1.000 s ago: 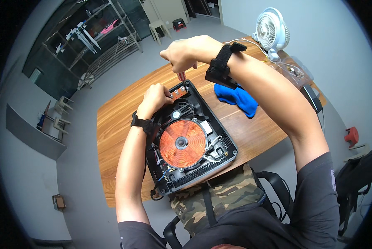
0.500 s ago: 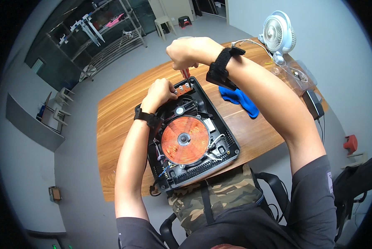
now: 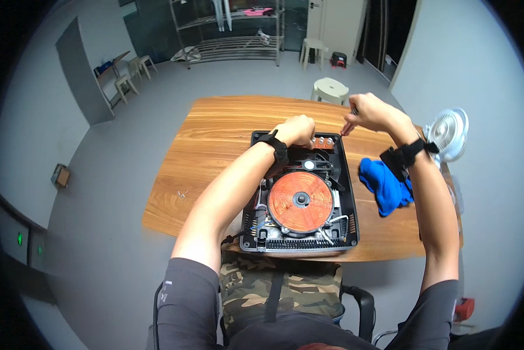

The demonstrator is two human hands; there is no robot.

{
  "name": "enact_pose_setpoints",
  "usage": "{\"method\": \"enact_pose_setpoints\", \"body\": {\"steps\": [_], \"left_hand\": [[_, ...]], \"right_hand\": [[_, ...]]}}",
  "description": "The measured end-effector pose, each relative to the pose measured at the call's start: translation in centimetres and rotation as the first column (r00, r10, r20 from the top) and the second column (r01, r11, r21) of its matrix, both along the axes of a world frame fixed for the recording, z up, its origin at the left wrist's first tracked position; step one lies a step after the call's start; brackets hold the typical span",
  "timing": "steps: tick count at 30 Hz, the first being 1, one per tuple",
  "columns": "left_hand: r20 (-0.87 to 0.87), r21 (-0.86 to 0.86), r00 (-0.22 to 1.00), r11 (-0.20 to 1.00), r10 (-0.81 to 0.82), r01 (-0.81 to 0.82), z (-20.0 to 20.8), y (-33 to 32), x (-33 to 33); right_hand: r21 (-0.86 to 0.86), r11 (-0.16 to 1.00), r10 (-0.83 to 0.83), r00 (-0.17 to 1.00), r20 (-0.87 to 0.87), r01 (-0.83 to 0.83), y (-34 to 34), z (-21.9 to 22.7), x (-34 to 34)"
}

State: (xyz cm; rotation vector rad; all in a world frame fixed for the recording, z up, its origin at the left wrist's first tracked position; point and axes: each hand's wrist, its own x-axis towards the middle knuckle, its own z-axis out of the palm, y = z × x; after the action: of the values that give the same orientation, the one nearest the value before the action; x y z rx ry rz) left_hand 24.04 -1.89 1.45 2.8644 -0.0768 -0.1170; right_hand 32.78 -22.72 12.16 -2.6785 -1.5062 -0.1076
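Note:
An opened induction cooker (image 3: 355,224) lies on the table, its round copper coil (image 3: 288,201) facing up. At its far edge sits an orange circuit board (image 3: 325,143) with several round silvery parts. My left hand (image 3: 297,129) is closed at the left end of this board, gripping it; the fingertips are partly hidden. My right hand (image 3: 374,112) is wrapped round a red-handled screwdriver (image 3: 347,127), held tilted by the cooker's far right corner. Its tip is too small to make out clearly.
A blue cloth (image 3: 384,186) lies right of the cooker, under my right wrist. Small screw-like pieces (image 3: 183,194) rest on the wooden table (image 3: 215,125) at left. A fan (image 3: 448,135) stands at the right edge. Beyond the table is a pale stool (image 3: 331,88).
My view has turned and shifted. My right hand has moved from above the board outward to the right with the screwdriver, now more tilted. My left hand stays at the board.

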Motion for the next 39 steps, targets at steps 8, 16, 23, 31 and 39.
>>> {"method": "enact_pose_setpoints", "body": {"steps": [8,16,23,31,39], "left_hand": [[0.197,-0.137,0.980,0.991,0.029,-0.002,2.5,9.6,-2.1],[0.110,0.077,0.932,0.932,0.346,-0.355,-4.5,19.1,-5.7],[0.137,0.085,0.910,0.910,0.392,-0.405,-6.8,18.4,-7.1],[0.245,0.285,0.921,0.886,0.302,-0.366,-8.4,16.3,-6.4],[0.294,0.410,0.926,0.844,0.237,-0.347,-8.5,15.1,-6.0]], "right_hand": [[-0.069,0.995,-0.068,0.997,-0.038,0.065,1.6,0.6,-1.6],[-0.086,0.994,-0.068,0.997,-0.039,0.065,2.7,1.1,-2.4],[-0.062,0.997,-0.041,0.999,0.006,0.041,2.5,0.7,-2.0],[-0.041,0.998,-0.048,0.998,-0.029,0.047,2.7,-0.4,-1.2],[-0.060,0.991,-0.127,0.985,-0.118,0.120,1.1,0.5,-2.0]]}}
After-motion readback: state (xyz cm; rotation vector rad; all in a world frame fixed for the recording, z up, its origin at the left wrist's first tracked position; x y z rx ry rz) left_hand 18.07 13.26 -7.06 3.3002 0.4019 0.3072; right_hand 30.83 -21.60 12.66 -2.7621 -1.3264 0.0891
